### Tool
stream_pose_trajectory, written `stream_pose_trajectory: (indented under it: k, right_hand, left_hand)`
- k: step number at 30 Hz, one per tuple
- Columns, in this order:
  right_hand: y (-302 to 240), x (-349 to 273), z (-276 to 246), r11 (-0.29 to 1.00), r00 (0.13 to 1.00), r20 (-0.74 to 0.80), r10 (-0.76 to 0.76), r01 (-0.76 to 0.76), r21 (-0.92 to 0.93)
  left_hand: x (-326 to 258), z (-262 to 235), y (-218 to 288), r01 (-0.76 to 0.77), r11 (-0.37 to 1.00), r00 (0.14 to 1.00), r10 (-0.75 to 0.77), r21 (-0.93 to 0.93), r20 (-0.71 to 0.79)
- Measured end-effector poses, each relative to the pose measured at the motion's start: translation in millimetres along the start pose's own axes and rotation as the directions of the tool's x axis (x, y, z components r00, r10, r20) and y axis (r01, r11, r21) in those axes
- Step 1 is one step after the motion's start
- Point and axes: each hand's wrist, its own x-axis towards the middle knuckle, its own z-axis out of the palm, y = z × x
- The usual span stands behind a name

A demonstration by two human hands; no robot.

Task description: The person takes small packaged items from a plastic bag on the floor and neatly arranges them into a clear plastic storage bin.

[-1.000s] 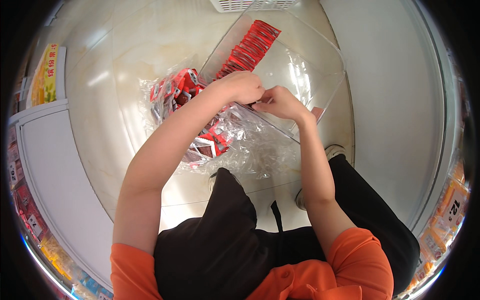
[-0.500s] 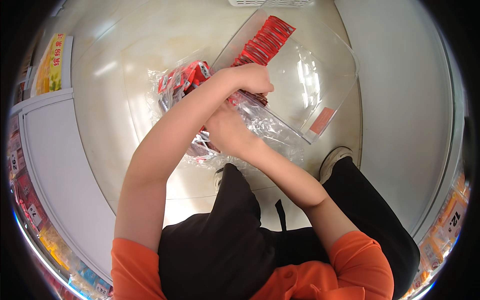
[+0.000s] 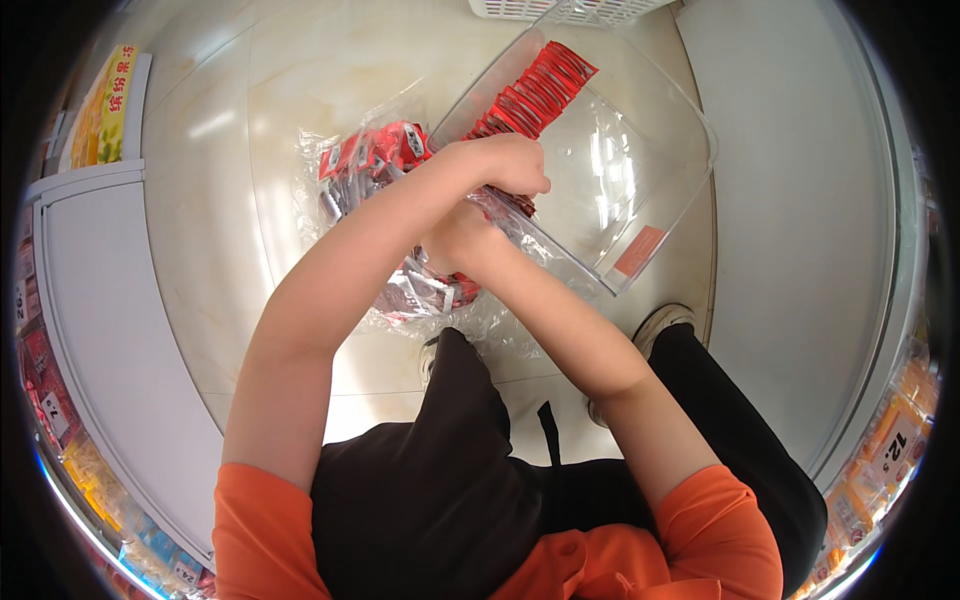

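Note:
My left hand (image 3: 513,165), fingers curled, is over the near end of a row of small red packets (image 3: 540,90). The row stands along the left wall of a clear plastic bin (image 3: 600,280), and a few dark packet edges show just below the hand. My right arm crosses beneath the left forearm. The right hand (image 3: 458,238) is beside the bin, over an opened clear plastic bag (image 3: 312,165) of loose red and silver packets (image 3: 375,150). Its fingers are hidden by the left arm.
A white slotted basket (image 3: 570,10) is at the far edge. White cabinets stand on the left (image 3: 105,260) and right (image 3: 800,200), with packaged goods along the outer rims. My shoe (image 3: 665,325) is near the bin's front corner, and a yellow box (image 3: 105,105) stands at far left.
The right hand has shifted slightly up and further under the left forearm, uncovering more packets in the bag. My left hand stays at the row. The whole view has shifted a little.

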Motion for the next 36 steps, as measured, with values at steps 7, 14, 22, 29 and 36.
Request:
stream_pose_trajectory:
  k: [7, 14, 22, 29, 36]
  right_hand:
    - [8, -17, -8, 0.998, 0.996, 0.068, -0.052, 0.051, 0.025]
    - [5, -15, 10, 0.990, 0.982, -0.163, -0.095, 0.077, -0.114]
    - [6, -9, 7, 0.994, 0.996, 0.022, -0.084, 0.085, -0.071]
    - [-8, -8, 4, 0.960, 0.975, 0.195, -0.107, 0.152, -0.233]
    - [13, -1, 25, 0.973, 0.974, 0.087, -0.207, 0.214, -0.081]
  left_hand:
    - [0, -1, -1, -0.016, 0.999, 1.000, 0.017, 0.035, -0.008]
    - [-1, -1, 3, -0.026, 0.999, 0.999, 0.027, 0.032, -0.030]
    - [2, 0, 0, -0.034, 0.999, 0.999, 0.035, 0.038, -0.021]
    - [-3, -1, 2, -0.034, 0.998, 0.999, 0.036, 0.053, -0.025]
    - [-2, 0, 0, -0.071, 0.997, 0.996, 0.072, 0.023, -0.047]
